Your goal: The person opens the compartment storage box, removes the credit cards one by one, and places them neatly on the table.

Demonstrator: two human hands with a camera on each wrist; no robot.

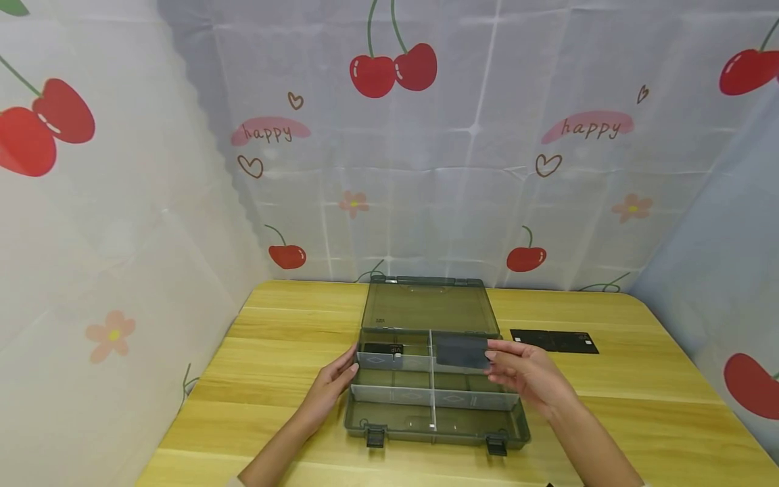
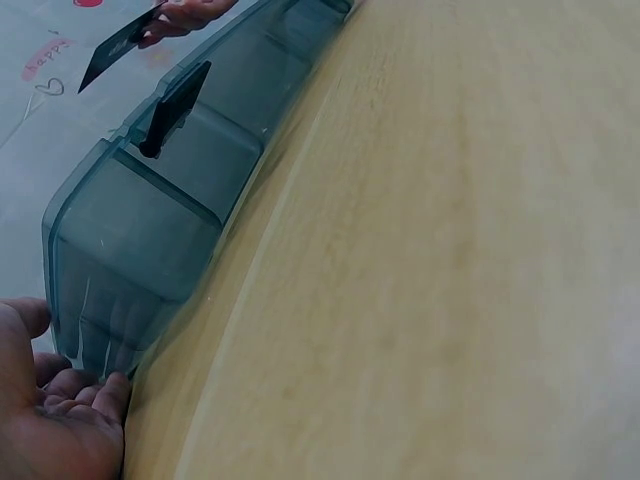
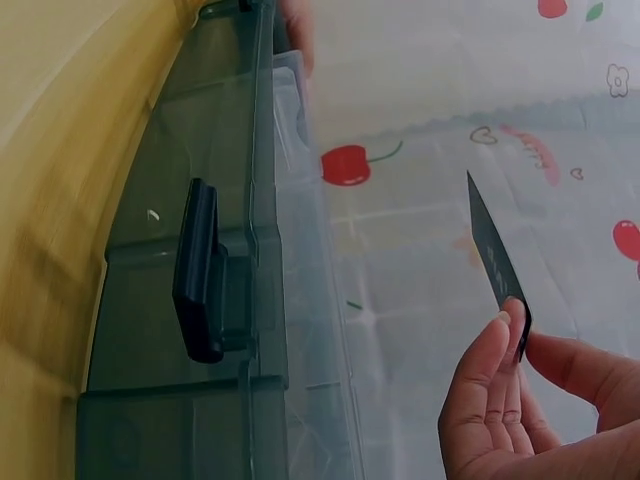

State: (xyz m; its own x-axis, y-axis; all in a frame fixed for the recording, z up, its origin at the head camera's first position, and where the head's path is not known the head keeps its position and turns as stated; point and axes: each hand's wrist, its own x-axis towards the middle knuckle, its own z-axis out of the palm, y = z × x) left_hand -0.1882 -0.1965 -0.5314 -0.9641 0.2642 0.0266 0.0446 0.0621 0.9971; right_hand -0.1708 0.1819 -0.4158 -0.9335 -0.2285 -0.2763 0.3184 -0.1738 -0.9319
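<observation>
A dark translucent storage box (image 1: pixel 394 434) with pale dividers lies open on the table, its lid (image 1: pixel 432 308) folded back behind it. My left hand (image 1: pixel 328 389) grips the box's left side, thumb at the rim and fingers curled along the lower edge, as the left wrist view shows. My right hand (image 1: pixel 532 372) pinches a dark card (image 1: pixel 459 352) by its right end between thumb and fingers, over the back right compartment. In the right wrist view that card (image 3: pixel 492 250) stands tilted above the box. Another black card (image 1: pixel 383 349) sits in the back left compartment.
Two black cards (image 1: pixel 554 341) lie side by side on the wooden table (image 1: pixel 243 399), right of the lid. Two dark latches (image 1: pixel 375 437) hang at the box's front edge. A white cloth (image 1: pixel 450 169) printed with cherries rises behind the table and along its sides.
</observation>
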